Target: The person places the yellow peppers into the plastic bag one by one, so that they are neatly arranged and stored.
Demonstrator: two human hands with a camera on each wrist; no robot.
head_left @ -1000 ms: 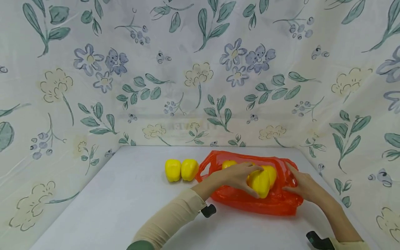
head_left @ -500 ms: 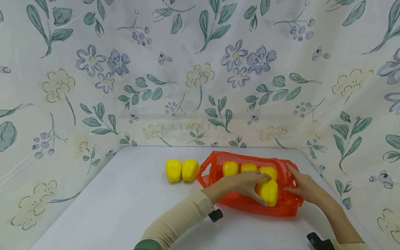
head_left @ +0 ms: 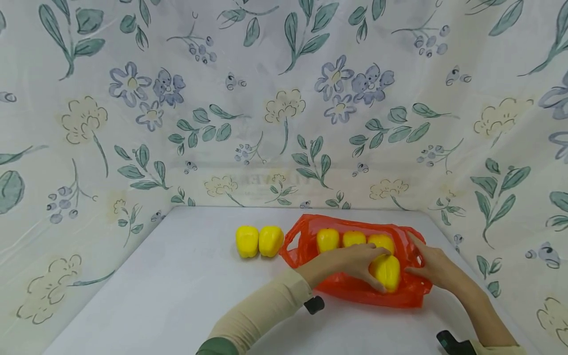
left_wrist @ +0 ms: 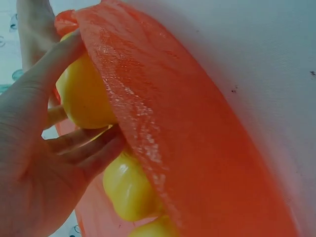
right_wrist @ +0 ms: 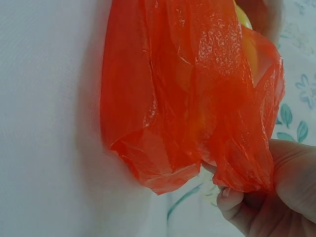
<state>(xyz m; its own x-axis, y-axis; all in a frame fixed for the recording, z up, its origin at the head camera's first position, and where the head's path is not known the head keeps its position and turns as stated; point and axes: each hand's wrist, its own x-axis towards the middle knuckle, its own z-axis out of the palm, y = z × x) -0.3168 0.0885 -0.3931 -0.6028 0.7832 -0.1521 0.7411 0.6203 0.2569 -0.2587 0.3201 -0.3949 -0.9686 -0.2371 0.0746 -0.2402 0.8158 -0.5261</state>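
Note:
A red plastic bag (head_left: pixel 368 294) lies on its side, its opening facing up. My left hand (head_left: pixel 357 261) grips a yellow bell pepper (head_left: pixel 388 274) inside the opening, toward the bag's right end. Thumb and fingers go round that bell pepper (left_wrist: pixel 86 94) in the left wrist view, with the bag's edge against it. Three more yellow bell peppers (head_left: pixel 328 239) lie in a row along the far side of the bag. My right hand (head_left: pixel 434 266) holds the bag's right end, and the right wrist view shows the gathered plastic (right_wrist: pixel 242 163) between thumb and fingers.
Two yellow bell peppers (head_left: pixel 246 241) stand side by side on the white table (head_left: pixel 155 296), left of the bag. A loop handle (head_left: pixel 290 246) of the bag points toward them. Behind and at the sides hangs a flower-patterned sheet (head_left: pixel 248 123).
My left hand has carried its bell pepper right and slightly nearer, down into the bag's right part. The bell peppers behind it show more fully now. My right hand keeps its hold.

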